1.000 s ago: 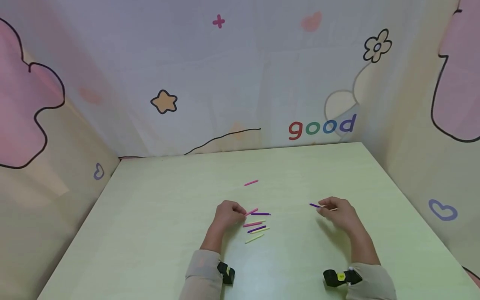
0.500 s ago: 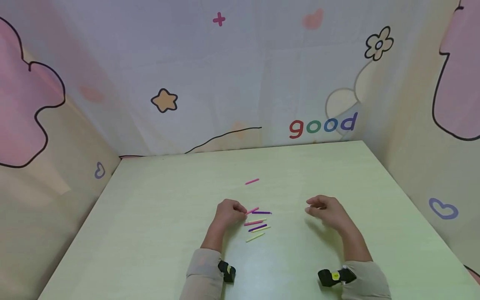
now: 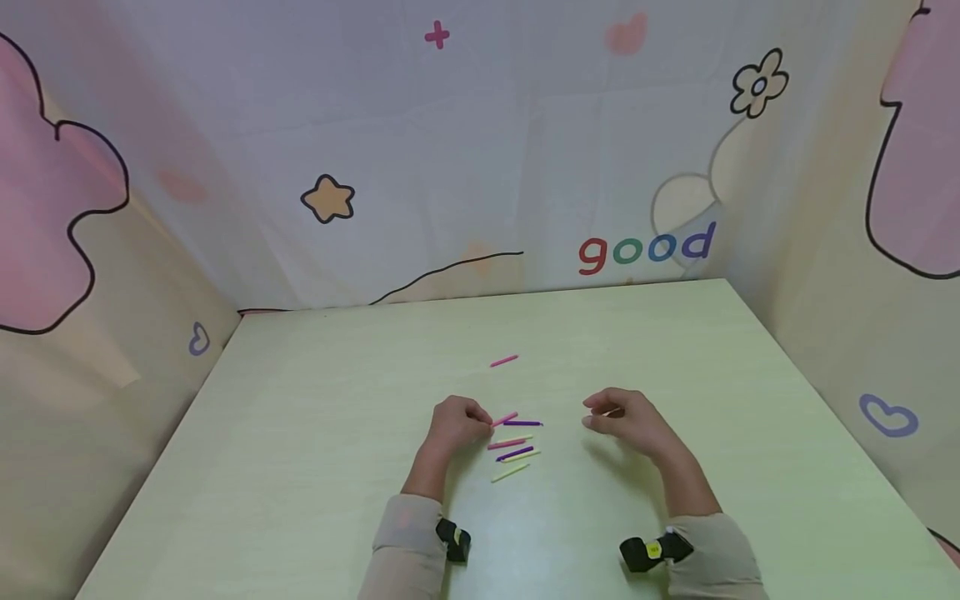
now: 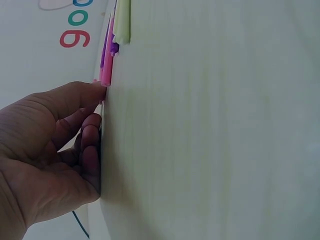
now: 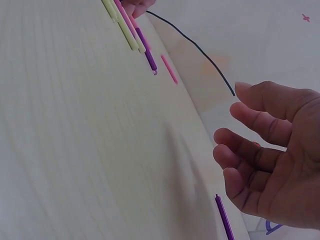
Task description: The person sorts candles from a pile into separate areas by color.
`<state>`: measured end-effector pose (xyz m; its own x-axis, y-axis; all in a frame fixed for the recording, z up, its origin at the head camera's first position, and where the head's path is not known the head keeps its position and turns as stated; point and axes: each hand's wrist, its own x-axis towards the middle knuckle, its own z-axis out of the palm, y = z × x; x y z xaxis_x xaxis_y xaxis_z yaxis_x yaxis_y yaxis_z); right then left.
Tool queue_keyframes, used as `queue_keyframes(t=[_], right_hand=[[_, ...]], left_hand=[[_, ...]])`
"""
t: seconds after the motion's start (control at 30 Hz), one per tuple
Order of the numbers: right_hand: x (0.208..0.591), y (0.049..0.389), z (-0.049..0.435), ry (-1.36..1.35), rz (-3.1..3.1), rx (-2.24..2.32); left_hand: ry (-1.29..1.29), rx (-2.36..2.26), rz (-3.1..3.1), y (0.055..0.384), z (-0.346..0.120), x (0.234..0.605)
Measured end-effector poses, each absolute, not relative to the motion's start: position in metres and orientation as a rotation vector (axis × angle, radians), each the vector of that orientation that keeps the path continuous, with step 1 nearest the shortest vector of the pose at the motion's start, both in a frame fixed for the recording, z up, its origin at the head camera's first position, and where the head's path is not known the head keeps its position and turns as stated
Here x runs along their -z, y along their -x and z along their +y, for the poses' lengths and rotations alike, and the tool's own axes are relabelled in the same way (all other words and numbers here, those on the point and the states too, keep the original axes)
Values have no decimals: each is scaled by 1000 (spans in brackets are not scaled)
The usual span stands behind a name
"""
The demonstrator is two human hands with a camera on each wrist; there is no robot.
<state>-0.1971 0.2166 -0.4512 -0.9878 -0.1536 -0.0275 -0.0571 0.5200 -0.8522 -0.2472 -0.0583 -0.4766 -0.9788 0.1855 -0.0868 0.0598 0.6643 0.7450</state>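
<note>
Cartoon-printed walls (image 3: pixel 450 142) bearing the word "good" (image 3: pixel 647 247) frame a pale table (image 3: pixel 315 392). At centre, a person's left hand (image 3: pixel 457 423) pinches one end of a slim pink stick (image 3: pixel 506 418) between thumb and finger, beside a loose cluster of pink, purple and pale-yellow sticks (image 3: pixel 511 473). Right of centre, the right hand (image 3: pixel 628 421) hovers with nothing in its loosely bent fingers; in the right-wrist view, a lone purple stick (image 5: pixel 224 217) lies at lower right. Another pink stick (image 3: pixel 504 361) rests above the cluster.
</note>
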Motion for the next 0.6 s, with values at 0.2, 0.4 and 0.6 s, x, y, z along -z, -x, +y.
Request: queue_keyframes(t=[0.2, 0.4, 0.6], right_hand=[[452, 198, 206, 179, 2611, 1487], [455, 200, 199, 212, 2608, 1495], [458, 203, 191, 270, 2598, 1505]], left_hand=[[-194, -1216, 2715, 247, -58, 476], [-186, -1208, 2711, 248, -58, 479], [-182, -1209, 2711, 249, -58, 480]])
